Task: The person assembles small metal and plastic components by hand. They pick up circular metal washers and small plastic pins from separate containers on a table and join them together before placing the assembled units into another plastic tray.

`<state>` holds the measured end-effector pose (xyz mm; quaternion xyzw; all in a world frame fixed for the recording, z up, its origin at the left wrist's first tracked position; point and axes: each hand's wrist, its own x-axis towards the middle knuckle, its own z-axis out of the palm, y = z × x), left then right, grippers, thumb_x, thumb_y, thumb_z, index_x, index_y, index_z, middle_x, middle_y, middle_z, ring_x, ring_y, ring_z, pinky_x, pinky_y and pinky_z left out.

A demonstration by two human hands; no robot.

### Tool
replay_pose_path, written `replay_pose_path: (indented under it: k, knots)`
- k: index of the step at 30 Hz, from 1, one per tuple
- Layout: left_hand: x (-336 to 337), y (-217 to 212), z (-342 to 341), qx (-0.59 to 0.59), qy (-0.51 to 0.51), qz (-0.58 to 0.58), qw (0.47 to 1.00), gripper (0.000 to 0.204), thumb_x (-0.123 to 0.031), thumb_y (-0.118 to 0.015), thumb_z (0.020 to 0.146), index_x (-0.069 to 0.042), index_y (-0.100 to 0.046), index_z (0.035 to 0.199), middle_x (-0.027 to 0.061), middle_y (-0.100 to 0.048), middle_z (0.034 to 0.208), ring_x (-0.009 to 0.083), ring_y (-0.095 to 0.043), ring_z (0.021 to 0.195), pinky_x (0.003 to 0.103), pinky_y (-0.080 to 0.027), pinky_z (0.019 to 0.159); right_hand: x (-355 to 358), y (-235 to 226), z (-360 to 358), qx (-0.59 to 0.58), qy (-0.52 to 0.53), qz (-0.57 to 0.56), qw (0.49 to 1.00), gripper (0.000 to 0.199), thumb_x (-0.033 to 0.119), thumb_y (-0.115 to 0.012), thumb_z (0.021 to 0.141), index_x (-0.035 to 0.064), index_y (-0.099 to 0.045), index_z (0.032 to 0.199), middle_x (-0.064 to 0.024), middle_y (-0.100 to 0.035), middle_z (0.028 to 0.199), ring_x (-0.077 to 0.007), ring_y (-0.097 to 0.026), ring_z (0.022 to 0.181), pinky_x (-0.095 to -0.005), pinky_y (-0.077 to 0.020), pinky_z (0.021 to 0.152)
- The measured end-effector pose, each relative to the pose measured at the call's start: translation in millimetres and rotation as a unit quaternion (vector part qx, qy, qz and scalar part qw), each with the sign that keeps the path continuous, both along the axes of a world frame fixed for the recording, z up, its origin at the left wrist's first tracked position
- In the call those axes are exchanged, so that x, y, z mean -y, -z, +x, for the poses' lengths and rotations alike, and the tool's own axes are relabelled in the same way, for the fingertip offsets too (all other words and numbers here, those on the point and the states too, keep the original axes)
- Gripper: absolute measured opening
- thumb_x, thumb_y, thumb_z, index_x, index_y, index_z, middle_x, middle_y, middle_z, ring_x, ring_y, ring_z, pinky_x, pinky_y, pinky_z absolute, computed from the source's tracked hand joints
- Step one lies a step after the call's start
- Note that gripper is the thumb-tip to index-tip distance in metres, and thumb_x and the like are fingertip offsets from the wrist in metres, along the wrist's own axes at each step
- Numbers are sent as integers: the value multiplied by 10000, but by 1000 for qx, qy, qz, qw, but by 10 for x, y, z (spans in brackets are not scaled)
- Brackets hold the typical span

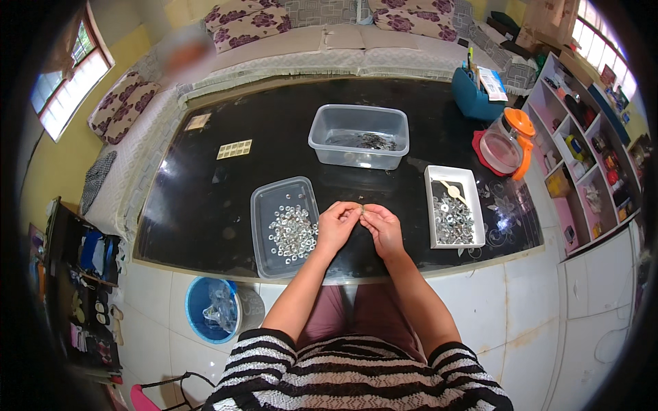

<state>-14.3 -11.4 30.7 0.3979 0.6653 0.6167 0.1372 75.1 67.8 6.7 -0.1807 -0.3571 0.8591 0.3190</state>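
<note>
My left hand [335, 222] and my right hand [384, 231] meet over the near middle of the black table. The thumb and fingers of both are pinched together on something tiny at their tips, too small to make out. Left of my left hand lies a shallow clear plastic tray [262, 261] with many washer-like metal rings [290, 231] in it. To the right stands a white box [432, 212] of small metal pieces [455, 225], with a pale spoon [455, 192] on top. Beyond my hands, a clear plastic tub [356, 159] contains small dark pieces [377, 142].
An orange-lidded pitcher [502, 149] stands on a red mat at the table's right edge, near a teal caddy [473, 99]. A pale card [234, 149] lies far left on the black table [199, 226]. Below its front edge stands a blue-lined bin [199, 329].
</note>
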Motion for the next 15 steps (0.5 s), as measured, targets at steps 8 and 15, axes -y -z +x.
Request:
replay_pose_path:
  k: [8,15]
  knots:
    - [-53,132,18,225,39,39,973,99,-58,-532,774,17,-559,832,22,-566,718,58,-518,636,169,-422,584,14,-34,-21,27,62,155,986,128,-4,-551,733,-28,-531,857,-67,-573,771,-102,-545,684,-196,-436,648]
    - [-22,146,-18,203,45,22,978,102,-73,-541,771,15,-558,819,19,-566,697,54,-519,628,168,-420,580,15,-6,-28,35,49,188,980,133,-9,-563,726,-34,-538,854,-46,-569,757,-85,-538,682,-191,-434,641]
